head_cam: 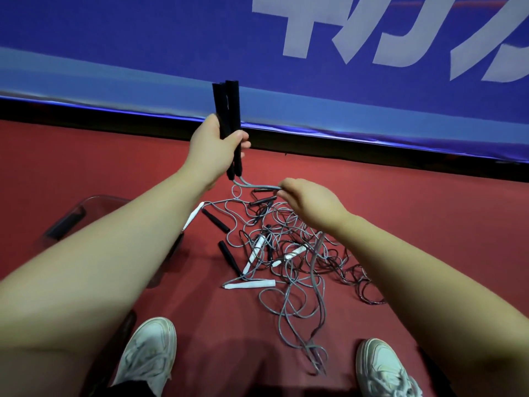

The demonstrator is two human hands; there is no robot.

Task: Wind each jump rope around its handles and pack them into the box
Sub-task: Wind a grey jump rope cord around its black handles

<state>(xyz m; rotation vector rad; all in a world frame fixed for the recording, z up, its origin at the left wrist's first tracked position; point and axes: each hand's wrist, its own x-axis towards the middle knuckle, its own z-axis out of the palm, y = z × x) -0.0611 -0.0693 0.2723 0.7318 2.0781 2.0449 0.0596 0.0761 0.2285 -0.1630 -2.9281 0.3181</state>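
Note:
My left hand (213,146) grips two black handles (227,110) of one jump rope, held upright side by side. A grey cord (253,187) runs from their lower ends to my right hand (307,200), which pinches it a short way off. The cord hangs on down from that hand to the floor. Below lies a tangled pile of ropes (289,253), grey and dark cords with several black and white handles mixed in. A clear plastic box (94,206) stands on the floor at the left, mostly hidden behind my left forearm.
The floor is a red carpet (429,213). A blue banner wall (143,38) with white lettering and a black base strip runs across the back. My two white sneakers (148,353) stand at the bottom, either side of the trailing cord.

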